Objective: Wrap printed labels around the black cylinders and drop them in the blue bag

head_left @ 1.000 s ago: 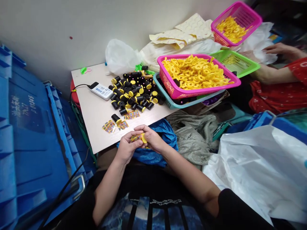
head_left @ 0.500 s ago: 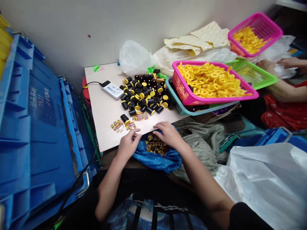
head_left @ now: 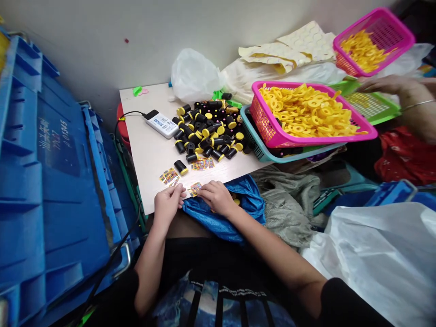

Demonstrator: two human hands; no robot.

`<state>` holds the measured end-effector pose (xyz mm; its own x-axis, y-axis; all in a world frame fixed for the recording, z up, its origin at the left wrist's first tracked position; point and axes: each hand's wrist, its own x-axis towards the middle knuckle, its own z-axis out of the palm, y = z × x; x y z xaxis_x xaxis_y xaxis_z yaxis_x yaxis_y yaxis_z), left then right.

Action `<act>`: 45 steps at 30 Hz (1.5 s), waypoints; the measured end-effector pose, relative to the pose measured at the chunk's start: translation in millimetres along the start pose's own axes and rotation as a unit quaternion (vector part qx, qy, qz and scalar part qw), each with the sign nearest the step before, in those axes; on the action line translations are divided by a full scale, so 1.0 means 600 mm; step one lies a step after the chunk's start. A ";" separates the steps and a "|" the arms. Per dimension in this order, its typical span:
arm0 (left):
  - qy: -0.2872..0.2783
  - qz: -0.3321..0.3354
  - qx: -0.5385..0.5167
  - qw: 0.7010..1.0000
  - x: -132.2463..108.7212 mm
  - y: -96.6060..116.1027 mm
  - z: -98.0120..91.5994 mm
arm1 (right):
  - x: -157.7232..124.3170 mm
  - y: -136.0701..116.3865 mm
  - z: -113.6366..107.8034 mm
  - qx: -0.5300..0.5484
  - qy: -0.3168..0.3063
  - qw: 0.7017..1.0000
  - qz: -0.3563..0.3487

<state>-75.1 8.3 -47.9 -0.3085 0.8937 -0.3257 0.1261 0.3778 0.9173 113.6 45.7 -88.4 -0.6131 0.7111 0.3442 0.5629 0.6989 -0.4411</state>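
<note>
Dozens of black yellow-capped plastic cylinders (head_left: pixel 207 134) unlabelled, so likely mostly pending | right hand (head_left: pixel 214 197) fingertips pinch small colourful paper sticker (head_left: pixel 195 187) | left hand (head_left: pixel 166 204) fingers curled together beside it

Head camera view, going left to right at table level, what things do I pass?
Big blue plastic crate → white rectangular charger box with black cable → heap of black-and-yellow plastic cylinders → large pink plastic basket of yellow rings → green plastic mesh basket.
</note>
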 end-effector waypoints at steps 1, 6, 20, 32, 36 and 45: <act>-0.007 0.010 0.001 1.000 -0.002 0.000 0.006 | -0.001 -0.004 0.001 0.039 0.046 0.997 0.049; -0.083 0.067 -0.121 0.987 -0.011 0.003 0.051 | 0.017 -0.037 -0.003 0.211 0.189 0.934 0.219; 0.127 0.281 0.045 0.950 -0.007 0.012 0.068 | 0.056 -0.040 -0.024 0.304 0.273 0.857 0.315; 0.099 0.059 -0.240 0.964 0.016 0.009 0.027 | 0.141 0.030 -0.036 -0.045 0.050 0.989 0.133; 0.110 0.077 -0.209 0.969 0.009 0.017 0.017 | 0.178 0.053 -0.032 -0.150 -0.048 0.984 0.082; 0.123 0.099 -0.198 0.968 0.006 0.012 0.010 | 0.101 0.001 -0.079 0.321 0.095 0.935 0.120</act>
<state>-69.8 15.6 -43.7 -0.5363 0.8360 -0.1158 -0.1500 0.0406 0.9879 103.0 92.8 -28.6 -0.3674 0.8850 0.2861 0.1860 0.3713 -0.9097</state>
